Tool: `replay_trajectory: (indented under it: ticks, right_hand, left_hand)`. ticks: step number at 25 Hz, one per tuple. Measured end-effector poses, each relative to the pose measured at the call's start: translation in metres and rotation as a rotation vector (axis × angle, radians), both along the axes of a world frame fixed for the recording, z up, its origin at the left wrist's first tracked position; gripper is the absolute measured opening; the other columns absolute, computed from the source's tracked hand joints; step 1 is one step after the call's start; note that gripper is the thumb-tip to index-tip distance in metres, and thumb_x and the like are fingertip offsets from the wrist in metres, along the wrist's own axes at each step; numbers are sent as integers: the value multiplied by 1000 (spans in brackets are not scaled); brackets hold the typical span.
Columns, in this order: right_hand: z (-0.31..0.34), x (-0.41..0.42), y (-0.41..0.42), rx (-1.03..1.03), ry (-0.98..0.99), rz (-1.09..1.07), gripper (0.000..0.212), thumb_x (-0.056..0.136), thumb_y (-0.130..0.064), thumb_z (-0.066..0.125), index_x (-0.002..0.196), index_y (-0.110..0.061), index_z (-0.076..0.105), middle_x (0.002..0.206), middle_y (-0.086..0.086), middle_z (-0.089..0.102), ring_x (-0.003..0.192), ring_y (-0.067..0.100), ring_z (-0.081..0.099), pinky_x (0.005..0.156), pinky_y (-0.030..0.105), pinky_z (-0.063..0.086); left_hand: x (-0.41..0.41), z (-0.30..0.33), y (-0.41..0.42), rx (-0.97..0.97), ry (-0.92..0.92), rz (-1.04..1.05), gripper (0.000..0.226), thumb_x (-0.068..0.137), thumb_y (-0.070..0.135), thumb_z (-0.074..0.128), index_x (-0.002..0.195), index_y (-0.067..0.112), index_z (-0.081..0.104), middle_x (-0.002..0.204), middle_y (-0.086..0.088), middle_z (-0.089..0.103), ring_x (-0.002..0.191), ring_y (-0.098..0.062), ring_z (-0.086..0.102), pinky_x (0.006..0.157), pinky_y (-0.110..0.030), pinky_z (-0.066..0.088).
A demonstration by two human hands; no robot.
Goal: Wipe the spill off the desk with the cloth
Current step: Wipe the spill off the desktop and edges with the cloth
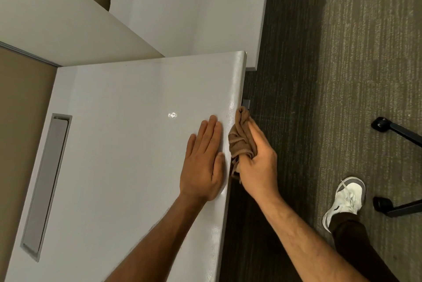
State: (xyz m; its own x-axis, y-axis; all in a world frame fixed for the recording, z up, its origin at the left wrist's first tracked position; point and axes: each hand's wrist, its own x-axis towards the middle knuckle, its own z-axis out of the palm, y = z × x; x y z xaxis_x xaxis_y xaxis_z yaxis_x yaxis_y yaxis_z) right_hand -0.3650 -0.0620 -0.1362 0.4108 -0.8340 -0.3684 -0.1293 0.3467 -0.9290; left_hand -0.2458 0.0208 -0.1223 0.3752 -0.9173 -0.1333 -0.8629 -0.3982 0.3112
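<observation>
With the left hand flat and bracing on the desk, the right hand grips the bunched brown cloth at the desk's right edge (no spill plainly visible), so press firmly and wipe along that edge.

A: From where is the scene viewed?

B: A single wide-angle view is given, taken from head height and directed steeply downward and forward. The desk is seen from above, close by, its right edge running through the middle of the picture.

A: How much is taken in?

B: The desk's far right corner is included; its near and left edges are cut off. To the right, the carpet is covered. Straight lines are bent toward the borders by the lens. No second view is provided, so nothing is shared.
</observation>
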Motion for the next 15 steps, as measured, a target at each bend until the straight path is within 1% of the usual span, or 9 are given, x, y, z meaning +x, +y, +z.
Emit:
replay_trajectory:
  ticks: [5,7,8,9,10,11,12,14,15]
  right_hand:
    - [-4,10,-38,-92,57,81,70,93,4,58,153,-27,38,156,-9,43,133,0,40,115,26,33]
    - [-5,6,-50,-61,24,85,65,94,3,59,149,-27,44,150,-8,50,131,-3,47,112,18,37]
    - [-5,3,-56,-31,-12,47,59,95,0,59,146,-27,49,142,-9,58,125,-7,53,105,12,43]
    - [-4,1,-62,-6,-46,-18,53,96,-4,60,142,-29,54,132,-12,64,116,-9,59,94,7,49]
    - [-3,0,-69,14,-74,-94,48,97,-9,60,139,-31,57,124,-14,68,107,-8,63,84,7,52]
    - [-1,2,-78,32,-96,-169,44,98,-14,61,138,-33,57,119,-15,69,100,-6,66,78,10,55]
    - [1,6,-89,43,-116,-233,43,98,-17,61,137,-34,57,118,-15,70,98,-4,68,76,14,57]
    - [4,19,-113,32,-138,-263,44,99,-16,60,139,-33,56,119,-16,69,101,-5,67,82,18,58]
    - [6,28,-123,17,-133,-208,49,99,-11,59,142,-32,53,124,-16,67,107,-5,65,88,18,56]
  left_hand:
    - [0,1,0,-1,-1,6,63,108,34,24,168,18,15,177,4,7,164,-14,3,133,-36,2]
    - [-1,2,1,0,-3,3,63,108,34,23,168,17,15,177,3,7,164,-14,3,133,-37,3]
    - [-2,3,1,-1,-1,1,63,108,33,23,168,17,15,177,3,7,164,-14,4,133,-38,4]
    - [-2,3,0,-5,2,-1,63,108,34,23,168,17,14,177,3,7,164,-15,4,133,-39,4]
    - [-2,3,0,-9,4,-2,63,108,33,23,168,17,14,177,3,7,164,-15,4,133,-40,4]
    - [-2,2,0,-12,7,-3,63,108,33,23,168,17,13,177,4,6,164,-15,4,133,-40,4]
    - [-1,2,0,-14,9,-4,63,108,33,23,168,18,13,177,4,6,164,-15,4,133,-40,4]
    - [-1,1,1,-15,9,-7,63,108,32,24,168,18,13,177,5,5,164,-15,4,133,-39,3]
    - [0,1,1,-15,7,-8,63,108,32,25,168,18,13,177,5,5,164,-15,3,132,-38,3]
